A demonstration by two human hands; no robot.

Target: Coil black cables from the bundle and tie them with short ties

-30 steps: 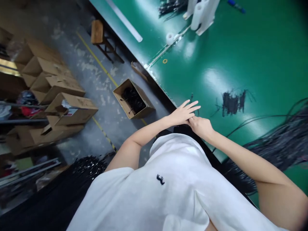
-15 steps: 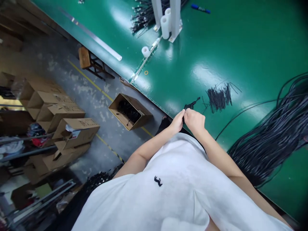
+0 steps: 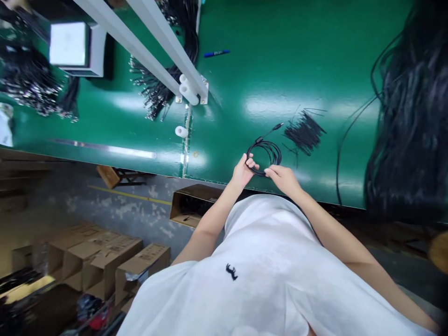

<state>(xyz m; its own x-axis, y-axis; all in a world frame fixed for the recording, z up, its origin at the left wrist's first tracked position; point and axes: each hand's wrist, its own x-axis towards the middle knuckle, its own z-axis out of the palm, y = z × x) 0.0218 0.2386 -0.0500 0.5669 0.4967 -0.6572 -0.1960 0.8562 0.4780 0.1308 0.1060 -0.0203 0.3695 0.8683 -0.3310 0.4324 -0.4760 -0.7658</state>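
Observation:
A coiled black cable point(image 3: 269, 151) lies near the front edge of the green table point(image 3: 280, 70), its plug end pointing up and right. My left hand point(image 3: 244, 170) is closed on the coil's left side. On the coil's lower right edge my right hand point(image 3: 283, 178) pinches the loops. A small pile of short black ties point(image 3: 304, 133) lies just right of the coil. My white shirt fills the bottom of the view.
A big heap of black cables point(image 3: 409, 121) covers the table's right. White posts point(image 3: 168, 51), a tape roll point(image 3: 181, 131), a blue marker point(image 3: 216, 53) and more cable bundles point(image 3: 157, 93) sit at the back. Open cardboard boxes point(image 3: 191, 203) stand on the floor to the left.
My head has swung right, so the table now fills the view. Both hands moved from the table's edge onto the coil, which now shows as a full loop between them.

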